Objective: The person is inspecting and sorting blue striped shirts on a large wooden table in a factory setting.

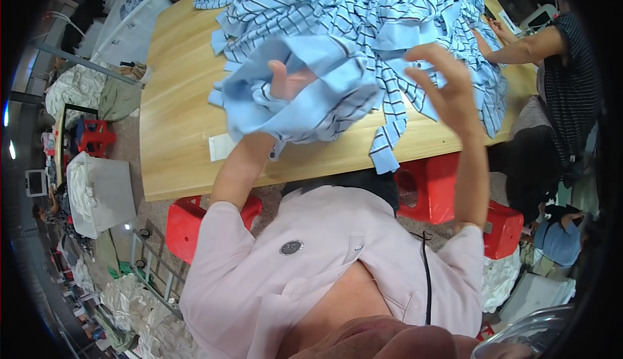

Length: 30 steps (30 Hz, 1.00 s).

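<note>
My left hand (pixel 285 81) reaches up through a light blue garment piece (pixel 259 115) with dark stripes, and its cloth surrounds my wrist. The thumb stands away from the fingers, which are partly blurred. To the right my right hand (pixel 446 86) is raised in the air with fingers apart and curled, holding nothing. Beneath and beyond lies a large heap of blue striped garments (pixel 344 5) on the wooden table (pixel 175 99). One striped strip (pixel 389 135) hangs toward the table's near edge.
A white label (pixel 222 147) lies on the table at left. Red stools (pixel 428 190) stand below its near edge. At the right, a co-worker's arm (pixel 532 46) reaches onto the heap. White bins (pixel 104 193) of cloth stand on the left, beside a metal trolley (pixel 152 265).
</note>
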{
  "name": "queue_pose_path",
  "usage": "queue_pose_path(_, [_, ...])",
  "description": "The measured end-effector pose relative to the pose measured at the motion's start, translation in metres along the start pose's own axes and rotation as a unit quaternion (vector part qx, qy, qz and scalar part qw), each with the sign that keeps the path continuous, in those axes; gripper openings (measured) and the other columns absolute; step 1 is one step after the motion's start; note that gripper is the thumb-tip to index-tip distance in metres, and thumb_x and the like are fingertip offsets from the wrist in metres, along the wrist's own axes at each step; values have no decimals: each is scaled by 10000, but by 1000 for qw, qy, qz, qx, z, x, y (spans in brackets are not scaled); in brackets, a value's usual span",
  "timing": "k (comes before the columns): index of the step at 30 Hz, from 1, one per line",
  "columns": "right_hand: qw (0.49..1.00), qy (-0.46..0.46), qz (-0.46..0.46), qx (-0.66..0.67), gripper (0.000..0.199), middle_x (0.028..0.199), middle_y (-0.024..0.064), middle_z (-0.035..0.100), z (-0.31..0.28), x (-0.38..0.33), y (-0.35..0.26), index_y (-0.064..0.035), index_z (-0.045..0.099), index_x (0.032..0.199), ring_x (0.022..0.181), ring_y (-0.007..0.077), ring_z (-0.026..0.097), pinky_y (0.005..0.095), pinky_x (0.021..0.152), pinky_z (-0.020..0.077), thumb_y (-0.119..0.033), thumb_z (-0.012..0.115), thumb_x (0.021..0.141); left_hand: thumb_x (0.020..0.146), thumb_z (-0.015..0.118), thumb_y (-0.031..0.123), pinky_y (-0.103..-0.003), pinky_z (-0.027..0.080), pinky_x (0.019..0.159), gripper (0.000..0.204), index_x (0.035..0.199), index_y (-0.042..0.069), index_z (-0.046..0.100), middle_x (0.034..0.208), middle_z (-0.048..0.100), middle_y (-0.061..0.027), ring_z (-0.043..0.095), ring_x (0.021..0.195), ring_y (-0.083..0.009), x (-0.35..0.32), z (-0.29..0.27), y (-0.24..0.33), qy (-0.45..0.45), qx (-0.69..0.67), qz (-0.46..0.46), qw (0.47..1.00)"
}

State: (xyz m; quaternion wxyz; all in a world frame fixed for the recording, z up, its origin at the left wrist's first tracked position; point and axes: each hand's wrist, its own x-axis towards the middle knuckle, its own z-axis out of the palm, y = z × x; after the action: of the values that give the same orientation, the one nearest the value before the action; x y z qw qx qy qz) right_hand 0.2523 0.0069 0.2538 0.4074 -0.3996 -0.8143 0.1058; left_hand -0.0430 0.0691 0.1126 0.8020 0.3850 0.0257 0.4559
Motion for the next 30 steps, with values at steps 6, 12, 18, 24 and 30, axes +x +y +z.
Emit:
queue_pose_path(6, [996, 23, 19, 83, 167, 1150, 136, 748, 58, -30, 9, -15, 738, 1110, 1063, 325, 717, 397, 890, 563, -58, 761, 950, 1049, 420, 760, -417, 482, 1156, 921, 1547, -12, 481, 1471, 640, -145, 634, 1333, -266, 35, 51, 21, 115, 123, -206, 964])
queue_pose_path(12, [993, 97, -61, 7, 238, 974, 161, 706, 67, -45, -9, 29, 734, 1021, 874, 344, 670, 421, 795, 528, 81, 763, 791, 1026, 630, 427, -391, 539, 913, 434, 1221, 45, 694, 1105, 755, -203, 702, 1014, -365, 72, 104, -10, -93, 641, 77, 758])
queue_pose_path(18, [1000, 4, 24, 8, 282, 930, 134, 691, 107, -114, 29, -105, 773, 904, 842, 371, 669, 490, 776, 518, 89, 676, 723, 997, 647, 382, -410, 562, 867, 399, 1220, 55, 699, 1112, 757, -203, 714, 973, -388, -14, 72, -5, -101, 715, 174, 669])
queue_pose_path(24, [989, -27, 76, 123, 259, 988, 128, 692, 54, -187, -30, -96, 752, 972, 861, 349, 676, 477, 773, 529, 47, 671, 771, 984, 661, 375, -416, 566, 849, 389, 1205, 58, 701, 1096, 756, -199, 718, 949, -382, -37, 81, -97, -46, 691, 98, 715])
queue_pose_path(30, [974, 2, 114, 195, 247, 1047, 123, 694, 75, -109, 2, -88, 731, 1039, 879, 326, 684, 464, 771, 539, 5, 665, 820, 972, 676, 368, -421, 570, 830, 379, 1190, 60, 703, 1080, 755, -195, 723, 925, -375, -70, 76, -123, -55, 667, 59, 740])
